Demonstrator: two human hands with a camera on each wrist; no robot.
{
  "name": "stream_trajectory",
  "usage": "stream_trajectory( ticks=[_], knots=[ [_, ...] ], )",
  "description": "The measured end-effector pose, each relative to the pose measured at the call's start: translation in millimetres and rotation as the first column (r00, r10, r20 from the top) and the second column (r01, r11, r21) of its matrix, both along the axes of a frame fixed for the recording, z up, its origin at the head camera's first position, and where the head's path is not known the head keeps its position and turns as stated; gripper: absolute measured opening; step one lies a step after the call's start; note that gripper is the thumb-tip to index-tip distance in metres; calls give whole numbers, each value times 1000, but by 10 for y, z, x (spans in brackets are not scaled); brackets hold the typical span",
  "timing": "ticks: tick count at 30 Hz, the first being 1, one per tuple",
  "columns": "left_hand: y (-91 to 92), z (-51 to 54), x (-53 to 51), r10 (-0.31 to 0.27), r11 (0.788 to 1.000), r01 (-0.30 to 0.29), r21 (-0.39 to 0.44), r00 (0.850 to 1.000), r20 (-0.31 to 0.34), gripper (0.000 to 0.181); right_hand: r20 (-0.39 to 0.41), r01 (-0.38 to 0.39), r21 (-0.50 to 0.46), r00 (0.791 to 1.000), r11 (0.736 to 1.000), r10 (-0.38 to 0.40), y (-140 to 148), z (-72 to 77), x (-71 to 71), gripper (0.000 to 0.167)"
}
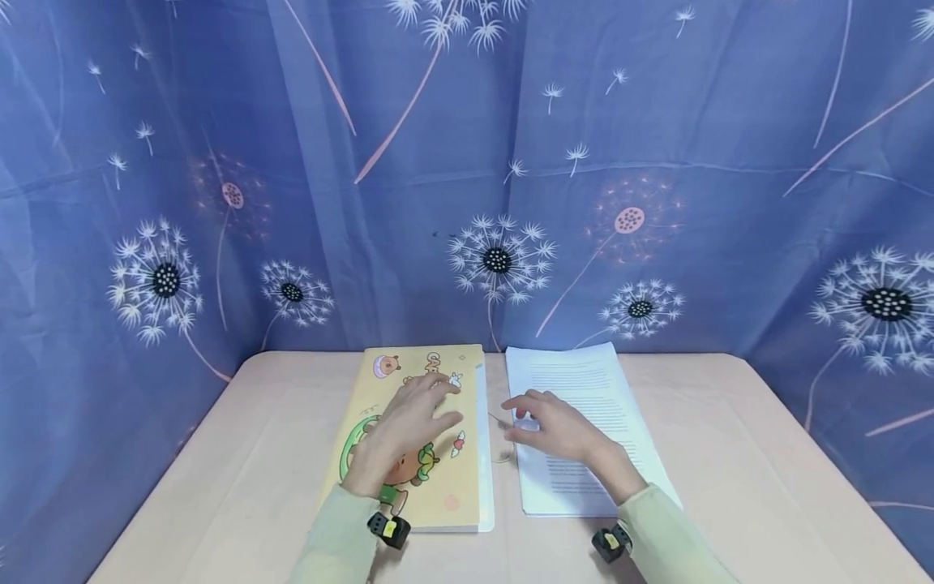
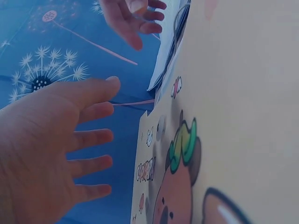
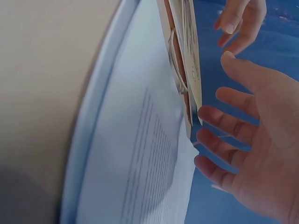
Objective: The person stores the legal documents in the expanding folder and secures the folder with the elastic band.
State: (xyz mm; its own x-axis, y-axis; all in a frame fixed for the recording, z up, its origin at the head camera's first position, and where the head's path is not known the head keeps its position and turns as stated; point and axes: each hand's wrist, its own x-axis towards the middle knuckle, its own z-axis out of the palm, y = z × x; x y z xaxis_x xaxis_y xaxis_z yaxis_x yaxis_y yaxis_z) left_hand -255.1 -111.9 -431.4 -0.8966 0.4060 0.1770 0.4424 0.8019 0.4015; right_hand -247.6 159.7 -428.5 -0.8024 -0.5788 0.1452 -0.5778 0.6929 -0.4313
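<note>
A yellow folder with cartoon animals point(image 1: 460, 487) lies on the left part of the table, a pale inner edge showing along its right side. My left hand point(image 1: 416, 414) hovers over it, fingers spread and slightly bent, holding nothing; its fingers point(image 2: 93, 140) look relaxed in the left wrist view. A stack of printed white sheets point(image 1: 584, 478) lies to the right of the folder. Above its left part is my right hand point(image 1: 558, 426), empty, with fingers apart point(image 3: 224, 121). Between folder and stack lies a thin loop of cord point(image 1: 502, 458), also visible in the right wrist view.
The table point(image 1: 248, 454) has a pale pink cover. Behind it and at both sides hangs a blue cloth with a dandelion print point(image 1: 409, 243). Black devices sit at the left wrist point(image 1: 389, 530) and right wrist point(image 1: 611, 542), by the pale green sleeves.
</note>
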Motion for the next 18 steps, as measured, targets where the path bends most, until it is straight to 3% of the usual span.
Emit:
stream_trajectory(
  ticks=[8,18],
  knots=[
    [37,-8,8,-42,999,42,-20,999,8,45,-7,-15,33,1000,999,15,-151,-18,-48,44],
    [42,-13,7,-46,998,46,-49,999,8,46,20,-17,77,1000,997,15,-313,-56,-79,49]
  ],
)
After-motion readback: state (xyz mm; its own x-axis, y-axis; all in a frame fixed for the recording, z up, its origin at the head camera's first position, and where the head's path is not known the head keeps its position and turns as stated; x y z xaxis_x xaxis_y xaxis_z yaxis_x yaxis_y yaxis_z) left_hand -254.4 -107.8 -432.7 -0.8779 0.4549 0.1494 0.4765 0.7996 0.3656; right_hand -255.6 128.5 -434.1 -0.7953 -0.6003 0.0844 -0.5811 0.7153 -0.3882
